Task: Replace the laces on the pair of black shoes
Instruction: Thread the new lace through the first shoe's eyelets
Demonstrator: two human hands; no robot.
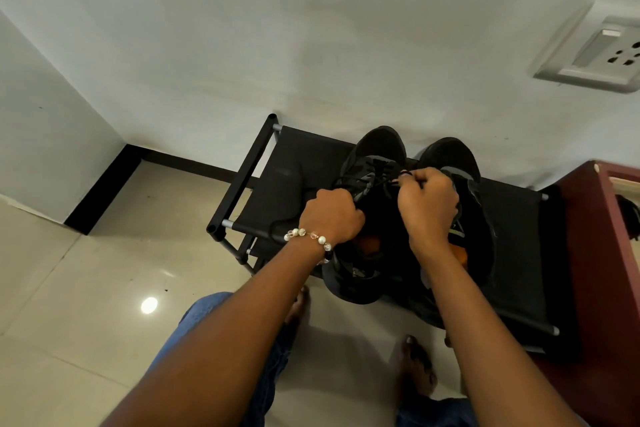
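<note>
Two black shoes stand side by side on a black fabric shoe rack (512, 218), toes toward the wall. On the left shoe (379, 149), my left hand (330, 215), with a bead bracelet at the wrist, grips the side by the eyelets. My right hand (427, 204) pinches a black lace (384, 180) above that shoe's tongue. A loose lace end (284, 220) trails left across the rack top. The right shoe (453, 152) is partly hidden behind my right hand and forearm.
A white wall stands right behind the rack, with a socket plate (595, 52) at upper right. A dark red cabinet (602, 270) adjoins the rack on the right. My bare feet (415, 367) stand on the glossy tiled floor (86, 305) in front.
</note>
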